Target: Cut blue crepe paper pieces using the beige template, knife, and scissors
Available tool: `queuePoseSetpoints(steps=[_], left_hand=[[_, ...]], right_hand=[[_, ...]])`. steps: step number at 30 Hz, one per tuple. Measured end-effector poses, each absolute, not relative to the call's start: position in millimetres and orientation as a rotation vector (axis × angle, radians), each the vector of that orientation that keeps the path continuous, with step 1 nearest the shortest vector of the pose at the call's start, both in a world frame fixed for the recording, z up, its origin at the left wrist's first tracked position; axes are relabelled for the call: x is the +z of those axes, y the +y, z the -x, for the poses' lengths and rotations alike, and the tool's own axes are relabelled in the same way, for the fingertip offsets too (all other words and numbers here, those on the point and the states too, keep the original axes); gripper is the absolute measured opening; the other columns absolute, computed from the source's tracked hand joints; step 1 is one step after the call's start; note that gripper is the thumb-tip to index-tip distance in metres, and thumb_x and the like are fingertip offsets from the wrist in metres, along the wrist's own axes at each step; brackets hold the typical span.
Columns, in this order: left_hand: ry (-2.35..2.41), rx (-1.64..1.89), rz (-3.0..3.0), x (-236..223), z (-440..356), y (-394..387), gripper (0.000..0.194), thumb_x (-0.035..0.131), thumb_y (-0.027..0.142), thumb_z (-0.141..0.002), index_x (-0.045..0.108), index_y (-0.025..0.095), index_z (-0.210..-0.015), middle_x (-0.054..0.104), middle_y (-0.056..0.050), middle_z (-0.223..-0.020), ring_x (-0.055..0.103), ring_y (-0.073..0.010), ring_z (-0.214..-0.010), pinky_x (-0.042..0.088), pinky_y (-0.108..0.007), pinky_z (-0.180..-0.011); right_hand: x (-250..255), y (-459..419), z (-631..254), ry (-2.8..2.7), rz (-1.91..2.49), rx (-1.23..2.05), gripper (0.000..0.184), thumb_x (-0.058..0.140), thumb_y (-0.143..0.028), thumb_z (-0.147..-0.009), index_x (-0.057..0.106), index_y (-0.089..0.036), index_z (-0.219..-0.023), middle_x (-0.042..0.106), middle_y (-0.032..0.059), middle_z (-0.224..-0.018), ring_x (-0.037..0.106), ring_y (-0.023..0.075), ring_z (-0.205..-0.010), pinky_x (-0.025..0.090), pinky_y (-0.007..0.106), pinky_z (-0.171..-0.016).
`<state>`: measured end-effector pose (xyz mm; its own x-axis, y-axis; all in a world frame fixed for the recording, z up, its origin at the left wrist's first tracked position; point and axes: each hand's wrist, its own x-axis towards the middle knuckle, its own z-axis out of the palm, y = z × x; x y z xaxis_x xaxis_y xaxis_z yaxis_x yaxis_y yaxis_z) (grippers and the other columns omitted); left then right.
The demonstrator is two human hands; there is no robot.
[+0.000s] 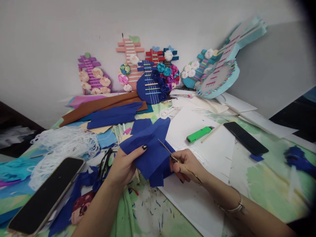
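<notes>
My left hand point(129, 164) is closed on several layered pieces of dark blue crepe paper point(150, 148), its thumb lying on top. Gold-handled scissors point(174, 157) are in my right hand point(189, 166), with the blades pointing up and left over the right part of the blue paper. From here I cannot tell whether the blades are cutting into it. Beneath both hands lies a white sheet point(195, 200), scattered with small blue scraps.
Paper guitars with flowers, among them a blue one point(148, 85), lean along the wall. White cord point(66, 141) and a phone point(46, 197) lie left. At right are a green box cutter point(199, 134), a wooden stick point(211, 133) and a black phone point(245, 138).
</notes>
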<state>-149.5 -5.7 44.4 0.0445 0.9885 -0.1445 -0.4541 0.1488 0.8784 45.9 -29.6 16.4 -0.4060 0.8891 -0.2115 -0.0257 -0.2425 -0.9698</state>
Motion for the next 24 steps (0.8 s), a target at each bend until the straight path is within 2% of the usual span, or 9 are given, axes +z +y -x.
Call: queuePoseSetpoints(steps=[11, 13, 19, 24], left_hand=[[0.917, 1.281, -0.768, 43.9, 150.3, -5.8, 0.055, 0.086, 0.017, -0.059, 0.071, 0.018, -0.111, 0.077, -0.007, -0.09, 0.072, -0.0279, -0.09, 0.059, -0.035, -0.082], [0.916, 1.288, -0.771, 43.3, 150.7, -5.5, 0.055, 0.086, 0.017, -0.058, 0.071, 0.018, -0.111, 0.077, -0.007, -0.09, 0.072, -0.0275, -0.089, 0.059, -0.034, -0.082], [0.915, 1.308, -0.805, 43.8, 150.5, -4.1, 0.055, 0.087, 0.019, -0.058, 0.07, 0.017, -0.11, 0.076, -0.007, -0.092, 0.072, -0.0249, -0.087, 0.059, -0.031, -0.078], [0.934, 1.36, -0.806, 43.8, 150.0, -1.1, 0.053, 0.089, 0.02, -0.055, 0.071, 0.014, -0.106, 0.076, -0.007, -0.087, 0.072, -0.023, -0.081, 0.059, -0.029, -0.074]], right_hand=[[4.7, -27.7, -47.5, -1.326, 1.094, 1.744, 0.028, 0.075, -0.035, -0.066, 0.057, -0.015, -0.059, 0.051, -0.0048, -0.033, 0.035, 0.0047, -0.024, 0.022, 0.014, -0.026], [6.4, -28.0, -47.2, -1.328, 1.099, 1.734, 0.031, 0.075, -0.038, -0.066, 0.056, -0.015, -0.058, 0.051, -0.0049, -0.033, 0.035, 0.0045, -0.023, 0.022, 0.014, -0.026], [13.6, -29.7, -46.6, -1.371, 1.135, 1.682, 0.051, 0.076, -0.061, -0.059, 0.053, -0.016, -0.058, 0.048, -0.0045, -0.032, 0.033, 0.0046, -0.023, 0.023, 0.016, -0.026], [15.2, -30.8, -46.0, -1.434, 1.176, 1.651, 0.057, 0.071, -0.07, -0.059, 0.052, -0.016, -0.058, 0.047, -0.0039, -0.033, 0.032, 0.0046, -0.024, 0.023, 0.017, -0.027]])
